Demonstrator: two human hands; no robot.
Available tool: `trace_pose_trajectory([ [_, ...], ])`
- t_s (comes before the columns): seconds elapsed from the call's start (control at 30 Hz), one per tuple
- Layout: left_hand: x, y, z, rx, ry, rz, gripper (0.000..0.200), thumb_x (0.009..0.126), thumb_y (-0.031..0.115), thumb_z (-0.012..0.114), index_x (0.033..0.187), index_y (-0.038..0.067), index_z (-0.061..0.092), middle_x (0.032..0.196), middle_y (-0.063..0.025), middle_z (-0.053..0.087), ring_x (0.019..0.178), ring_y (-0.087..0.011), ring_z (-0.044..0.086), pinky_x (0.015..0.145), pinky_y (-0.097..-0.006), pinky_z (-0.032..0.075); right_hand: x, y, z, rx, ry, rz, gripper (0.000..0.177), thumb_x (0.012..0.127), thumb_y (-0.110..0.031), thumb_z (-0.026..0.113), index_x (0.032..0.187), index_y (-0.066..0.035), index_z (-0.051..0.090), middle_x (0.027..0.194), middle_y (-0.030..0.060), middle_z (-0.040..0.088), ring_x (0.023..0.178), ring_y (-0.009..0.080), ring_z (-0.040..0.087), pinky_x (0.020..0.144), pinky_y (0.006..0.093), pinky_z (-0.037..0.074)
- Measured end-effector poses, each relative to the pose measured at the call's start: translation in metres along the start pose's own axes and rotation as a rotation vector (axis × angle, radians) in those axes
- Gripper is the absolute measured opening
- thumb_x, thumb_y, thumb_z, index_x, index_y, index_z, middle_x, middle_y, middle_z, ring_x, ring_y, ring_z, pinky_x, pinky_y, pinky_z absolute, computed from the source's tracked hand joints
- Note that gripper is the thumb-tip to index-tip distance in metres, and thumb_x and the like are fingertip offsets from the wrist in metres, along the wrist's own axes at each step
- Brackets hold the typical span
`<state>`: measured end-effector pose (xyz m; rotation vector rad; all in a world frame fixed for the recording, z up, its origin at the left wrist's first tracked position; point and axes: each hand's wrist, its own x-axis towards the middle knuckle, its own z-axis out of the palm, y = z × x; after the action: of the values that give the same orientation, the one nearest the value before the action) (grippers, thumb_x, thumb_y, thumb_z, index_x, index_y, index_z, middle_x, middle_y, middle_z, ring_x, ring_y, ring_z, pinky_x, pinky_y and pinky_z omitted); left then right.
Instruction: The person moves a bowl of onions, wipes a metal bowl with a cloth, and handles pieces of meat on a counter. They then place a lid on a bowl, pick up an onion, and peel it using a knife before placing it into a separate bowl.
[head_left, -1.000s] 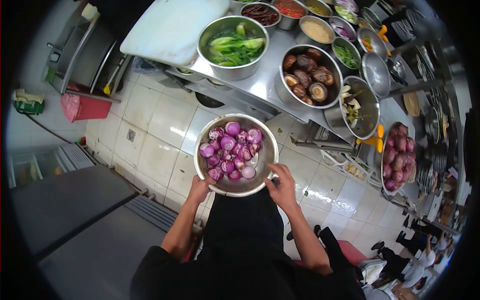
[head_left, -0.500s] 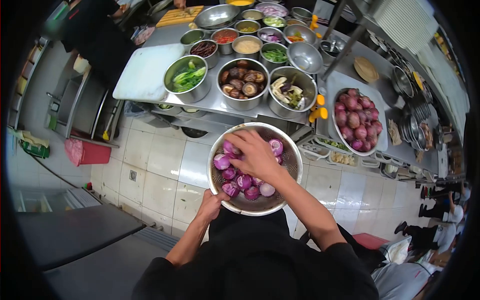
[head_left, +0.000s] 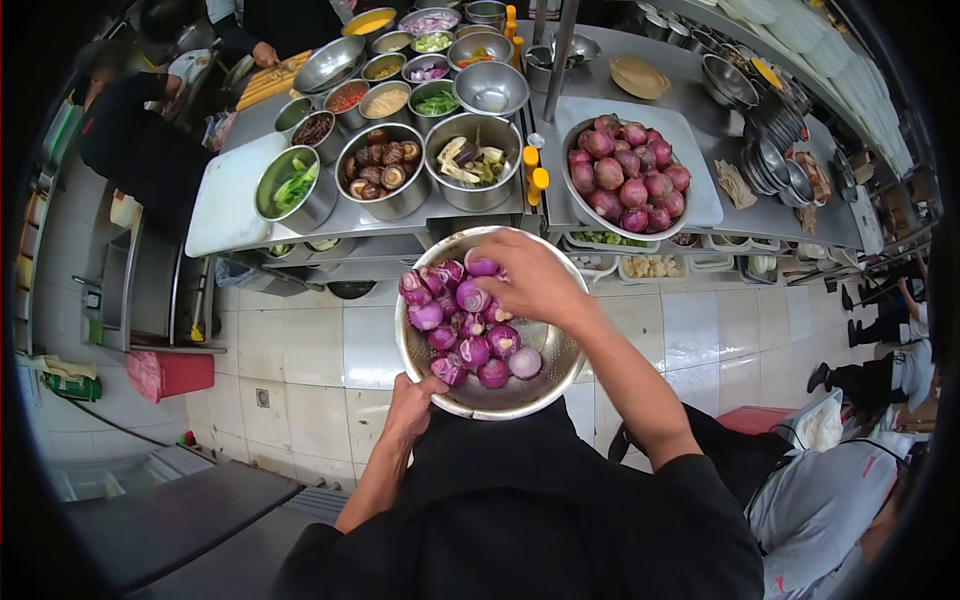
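Note:
A perforated metal colander (head_left: 555,352) is held in front of my body, with peeled red onions (head_left: 473,350) piled mostly on its left side. My left hand (head_left: 410,405) is closed on its lower left rim. Inside the far part of the colander is my right hand (head_left: 537,280), palm down, its thumb and fingers around a peeled red onion (head_left: 481,266) at the top of the pile. The right hand hides part of the colander's far wall.
Ahead is a steel counter (head_left: 500,222) with pots of mushrooms (head_left: 380,165), greens (head_left: 293,185) and other cut vegetables. A large bowl of unpeeled red onions (head_left: 628,178) sits to the right on a white board. Other people stand at the far left and right. A red bin (head_left: 185,377) is on the floor.
My view has turned right, so the counter appears shifted left. The onions have gathered toward the colander's left side. My right hand has moved slightly rightward; its fingers are around an onion.

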<state>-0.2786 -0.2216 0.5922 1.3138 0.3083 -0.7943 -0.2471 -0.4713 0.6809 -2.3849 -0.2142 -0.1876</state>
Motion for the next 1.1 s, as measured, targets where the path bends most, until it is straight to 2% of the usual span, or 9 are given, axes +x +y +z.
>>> trace_pose_trajectory([
  [0.07, 0.001, -0.002, 0.005, -0.024, -0.017, 0.052, 0.026, 0.068, -0.005, 0.054, 0.093, -0.011, 0.056, 0.08, -0.0142, 0.062, 0.066, -0.0221, 0.062, 0.061, -0.0319, 0.051, -0.031, -0.003, -0.02, 0.006, -0.171, 0.2, 0.03, 0.072, -0.018, 0.068, 0.099, -0.006, 0.061, 0.097, 0.013, 0.058, 0.093, 0.0316, 0.056, 0.083, 0.0388, 0.045],
  [0.17, 0.003, -0.005, 0.008, 0.002, -0.038, 0.027, 0.029, 0.068, -0.005, 0.054, 0.096, -0.011, 0.056, 0.083, -0.0148, 0.063, 0.07, -0.0223, 0.063, 0.065, -0.0328, 0.051, -0.08, -0.001, 0.016, -0.106, -0.241, 0.237, 0.042, 0.068, -0.019, 0.07, 0.108, -0.011, 0.057, 0.108, 0.0127, 0.055, 0.096, 0.0318, 0.054, 0.081, 0.041, 0.048],
  [0.27, 0.003, -0.007, 0.012, -0.031, -0.039, 0.016, 0.028, 0.068, -0.004, 0.055, 0.095, -0.011, 0.056, 0.083, -0.0142, 0.063, 0.071, -0.0219, 0.063, 0.067, -0.0325, 0.051, -0.092, -0.028, 0.045, -0.172, -0.152, 0.251, 0.064, 0.064, -0.023, 0.075, 0.121, -0.015, 0.048, 0.122, 0.0142, 0.044, 0.105, 0.0346, 0.049, 0.082, 0.0453, 0.049],
  [0.37, 0.0, -0.005, 0.018, -0.027, -0.041, 0.02, 0.028, 0.066, -0.003, 0.057, 0.093, -0.011, 0.057, 0.084, -0.0122, 0.062, 0.071, -0.019, 0.06, 0.063, -0.0308, 0.047, -0.087, -0.03, 0.059, -0.238, -0.233, 0.359, 0.079, 0.061, -0.026, 0.078, 0.129, -0.017, 0.038, 0.13, 0.0154, 0.034, 0.109, 0.0386, 0.043, 0.08, 0.0494, 0.049],
  [0.4, 0.001, -0.006, 0.018, -0.031, -0.026, 0.029, 0.028, 0.066, -0.003, 0.057, 0.093, -0.011, 0.057, 0.083, -0.0125, 0.062, 0.071, -0.0193, 0.06, 0.063, -0.031, 0.048, -0.087, -0.032, 0.063, -0.262, -0.208, 0.375, 0.08, 0.057, -0.026, 0.08, 0.126, -0.016, 0.041, 0.125, 0.0163, 0.036, 0.105, 0.0401, 0.045, 0.079, 0.0492, 0.049],
  [0.53, 0.001, -0.006, 0.011, -0.024, -0.027, 0.014, 0.026, 0.066, -0.003, 0.057, 0.091, -0.012, 0.057, 0.08, -0.0131, 0.062, 0.071, -0.02, 0.06, 0.064, -0.0316, 0.048, -0.079, -0.037, 0.066, -0.281, -0.249, 0.466, 0.079, 0.052, -0.024, 0.081, 0.121, -0.015, 0.044, 0.115, 0.0157, 0.039, 0.1, 0.0409, 0.047, 0.078, 0.0494, 0.048],
  [0.8, -0.005, 0.008, -0.003, 0.019, 0.015, -0.012, 0.025, 0.066, -0.002, 0.057, 0.09, -0.009, 0.059, 0.08, -0.0108, 0.062, 0.071, -0.0182, 0.059, 0.064, -0.0303, 0.046, -0.073, -0.046, 0.077, -0.411, -0.335, 0.57, 0.071, 0.056, -0.032, 0.079, 0.118, -0.016, 0.048, 0.113, 0.0168, 0.041, 0.101, 0.0414, 0.048, 0.082, 0.0508, 0.046],
  [0.87, -0.007, 0.011, -0.007, 0.011, -0.027, -0.012, 0.032, 0.066, 0.0, 0.06, 0.095, -0.011, 0.051, 0.079, -0.0144, 0.06, 0.069, -0.0216, 0.06, 0.062, -0.0306, 0.049, -0.072, -0.043, 0.076, -0.437, -0.392, 0.582, 0.067, 0.057, -0.035, 0.077, 0.115, -0.016, 0.051, 0.112, 0.0181, 0.042, 0.101, 0.0417, 0.049, 0.083, 0.0499, 0.046],
  [1.1, 0.009, 0.003, -0.021, 0.004, -0.11, -0.007, 0.033, 0.067, -0.003, 0.058, 0.097, -0.014, 0.05, 0.082, -0.0149, 0.061, 0.072, -0.0221, 0.061, 0.067, -0.0317, 0.05, -0.066, -0.029, 0.076, -0.17, -0.2, 0.389, 0.05, 0.063, -0.012, 0.069, 0.108, -0.011, 0.05, 0.106, 0.0179, 0.046, 0.089, 0.0412, 0.054, 0.077, 0.0461, 0.048],
])
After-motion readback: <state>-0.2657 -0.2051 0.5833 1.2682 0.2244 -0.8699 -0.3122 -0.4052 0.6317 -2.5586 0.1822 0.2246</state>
